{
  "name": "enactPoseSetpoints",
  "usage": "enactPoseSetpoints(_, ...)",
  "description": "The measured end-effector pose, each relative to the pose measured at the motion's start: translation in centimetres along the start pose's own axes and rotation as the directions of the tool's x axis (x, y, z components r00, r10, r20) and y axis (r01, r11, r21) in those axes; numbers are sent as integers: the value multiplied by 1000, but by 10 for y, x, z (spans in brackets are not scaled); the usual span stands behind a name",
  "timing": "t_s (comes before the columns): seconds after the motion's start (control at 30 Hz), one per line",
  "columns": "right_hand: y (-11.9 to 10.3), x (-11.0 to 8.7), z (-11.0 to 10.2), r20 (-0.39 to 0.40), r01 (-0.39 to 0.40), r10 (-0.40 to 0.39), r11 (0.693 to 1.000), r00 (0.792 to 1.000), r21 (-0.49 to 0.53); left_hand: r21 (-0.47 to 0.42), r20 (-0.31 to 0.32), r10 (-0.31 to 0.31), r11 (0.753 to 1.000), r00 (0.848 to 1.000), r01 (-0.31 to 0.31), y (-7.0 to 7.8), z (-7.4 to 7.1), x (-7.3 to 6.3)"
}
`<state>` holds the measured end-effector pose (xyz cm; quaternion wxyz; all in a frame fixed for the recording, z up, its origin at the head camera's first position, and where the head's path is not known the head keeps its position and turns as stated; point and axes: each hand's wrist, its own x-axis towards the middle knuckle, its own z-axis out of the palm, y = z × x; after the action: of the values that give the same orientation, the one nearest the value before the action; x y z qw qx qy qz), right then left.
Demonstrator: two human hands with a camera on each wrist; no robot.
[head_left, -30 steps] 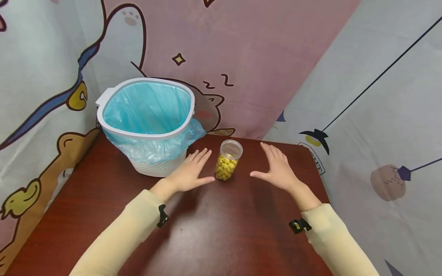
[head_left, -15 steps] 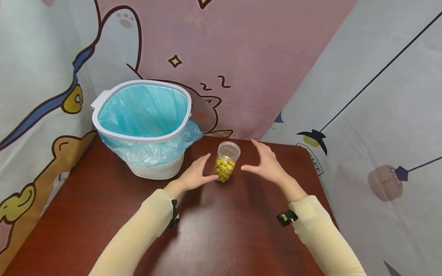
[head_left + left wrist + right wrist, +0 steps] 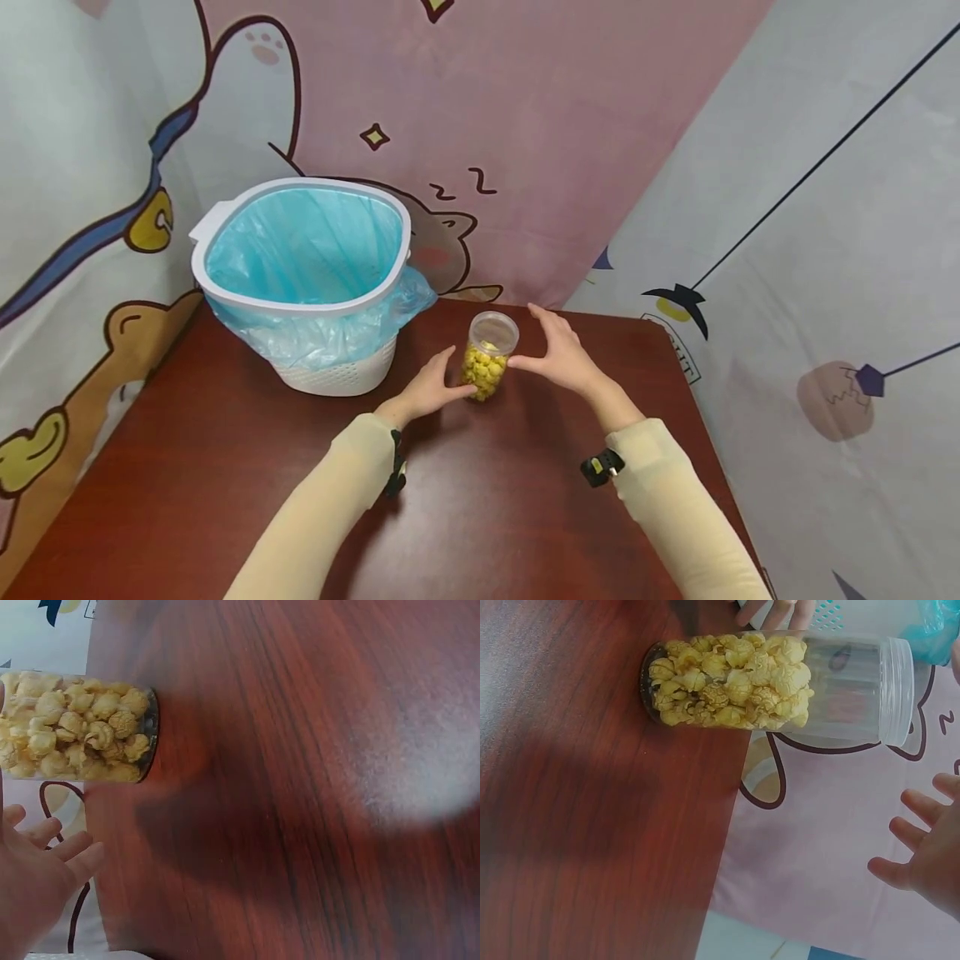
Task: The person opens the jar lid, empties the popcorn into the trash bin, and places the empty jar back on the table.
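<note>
Closer together than half a second earlier, a person's left hand (image 3: 427, 390) and right hand (image 3: 562, 360) had narrowed the gap around a clear jar (image 3: 487, 367) of yellow popcorn. At the far left corner of the surface (image 3: 450, 517) stood a white bin (image 3: 337, 378), lined with a blue bag (image 3: 307, 242). Just right of it, the left hand was spread wide between thumb and fingers, gripping nothing; whether its thumb met the jar could not be told. Next came the jar, upright near the far edge, slightly right of that edge's middle. Beyond it the right hand was likewise spread and empty, its thumb beside the jar, contact equally unclear. Bringing both palms in evenly below the rim, with light pressure, looked the soundest way to hold the smooth wall without tipping it.
</note>
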<state>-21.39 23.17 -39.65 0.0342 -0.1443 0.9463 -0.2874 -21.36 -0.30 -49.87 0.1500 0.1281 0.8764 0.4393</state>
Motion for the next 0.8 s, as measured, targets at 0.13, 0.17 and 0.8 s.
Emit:
enactPoseSetpoints(0.13,0,3,2,-5,9,-9,1000,1000,-2,-22,-7,2,1000,1000,-2,-2,5,6)
enactPoseSetpoints(0.17,0,3,2,-5,8,-8,1000,1000,1,-27,-9,1,1000,1000,-1,-2,6,8)
enactPoseSetpoints(0.8,2,3,-1,12,-16,16,1000,1000,-14,-179,-103,72,980,992,-90,-4,30,38)
